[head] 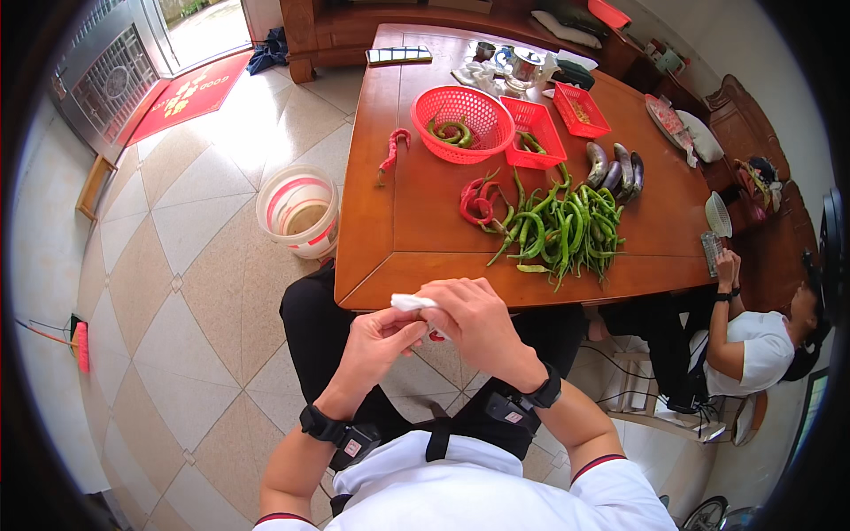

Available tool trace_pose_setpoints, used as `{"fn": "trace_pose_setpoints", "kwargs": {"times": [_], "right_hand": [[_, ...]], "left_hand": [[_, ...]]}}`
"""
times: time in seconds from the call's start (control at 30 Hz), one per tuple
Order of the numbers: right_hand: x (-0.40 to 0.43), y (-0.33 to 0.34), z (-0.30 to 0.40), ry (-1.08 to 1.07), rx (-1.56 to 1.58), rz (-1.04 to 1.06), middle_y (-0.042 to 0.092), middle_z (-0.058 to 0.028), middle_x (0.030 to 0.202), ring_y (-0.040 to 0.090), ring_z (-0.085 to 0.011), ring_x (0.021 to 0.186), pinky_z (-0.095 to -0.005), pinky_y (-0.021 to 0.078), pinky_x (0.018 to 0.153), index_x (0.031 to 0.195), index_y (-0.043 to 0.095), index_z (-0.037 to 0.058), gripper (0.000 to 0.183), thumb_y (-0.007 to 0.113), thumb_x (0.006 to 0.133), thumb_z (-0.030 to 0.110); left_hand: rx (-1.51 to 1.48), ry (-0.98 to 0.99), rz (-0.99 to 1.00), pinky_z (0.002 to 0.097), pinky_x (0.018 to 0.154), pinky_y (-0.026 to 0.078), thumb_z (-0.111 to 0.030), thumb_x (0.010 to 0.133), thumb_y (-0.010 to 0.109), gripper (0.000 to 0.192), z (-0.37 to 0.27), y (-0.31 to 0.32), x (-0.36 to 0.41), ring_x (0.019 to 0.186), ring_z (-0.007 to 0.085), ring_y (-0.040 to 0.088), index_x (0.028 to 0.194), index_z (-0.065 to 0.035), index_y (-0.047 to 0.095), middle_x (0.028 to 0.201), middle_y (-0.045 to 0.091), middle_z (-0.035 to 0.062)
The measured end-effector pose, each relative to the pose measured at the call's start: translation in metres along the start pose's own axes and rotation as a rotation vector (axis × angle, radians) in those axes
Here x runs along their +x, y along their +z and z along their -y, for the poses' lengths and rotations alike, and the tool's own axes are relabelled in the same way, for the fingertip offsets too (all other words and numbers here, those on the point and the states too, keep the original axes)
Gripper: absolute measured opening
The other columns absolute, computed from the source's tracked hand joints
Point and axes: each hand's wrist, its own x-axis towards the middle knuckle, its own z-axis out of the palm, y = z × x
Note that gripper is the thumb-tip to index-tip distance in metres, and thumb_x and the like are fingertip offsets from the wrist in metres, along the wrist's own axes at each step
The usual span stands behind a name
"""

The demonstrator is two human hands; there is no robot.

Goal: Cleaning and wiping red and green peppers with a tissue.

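Observation:
Just off the near table edge, my right hand [477,325] holds a white tissue or cloth [413,303], which sticks out past the fingers. My left hand [385,342] meets it, thumb and fingers pinched together on something mostly hidden. A small red piece [436,336] shows beneath the right hand, perhaps part of a red chili pepper. On the table [372,265] ahead lies a heap of green chili peppers [564,226], with several red chili peppers [479,199] at its left. One wrinkled red chili [394,154] lies apart, farther left.
A round red basket [463,124] and a rectangular red basket [533,133] hold green peppers. Eggplants [614,170] lie right of them. A plastic bucket [299,212] stands on the floor at left. Another person [747,348] sits at right, hands by a clear container [711,253].

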Motion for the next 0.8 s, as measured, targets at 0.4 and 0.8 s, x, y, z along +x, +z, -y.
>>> {"fn": "trace_pose_setpoints", "kwargs": {"times": [0.4,0.8], "right_hand": [[0.012,-0.013,0.012,-0.094,-0.019,-0.131,0.06,-0.0115,0.122,0.058,-0.0304,0.105,-0.0385,0.0437,0.088,0.118,0.061,0.0079,0.033,0.064,0.085,0.011],[-0.007,-0.005,-0.029,0.374,0.455,-0.061,0.058,-0.0069,0.092,0.055,-0.0186,0.075,-0.0287,0.0442,0.07,0.103,0.066,-0.0029,0.025,0.053,0.098,0.019]], "left_hand": [[-0.185,-0.043,-0.037,0.0196,0.065,0.048,-0.015,0.093,0.064,0.017,0.003,-0.002,0.001,0.073,0.0054,0.061,0.105,-0.0026,0.067,0.089,0.07,0.0027],[-0.339,0.034,0.043,0.0285,0.085,0.05,-0.017,0.097,0.059,0.023,0.002,-0.009,0.0,0.098,0.0115,0.063,0.115,-0.0042,0.065,0.104,0.068,0.0053]]}}
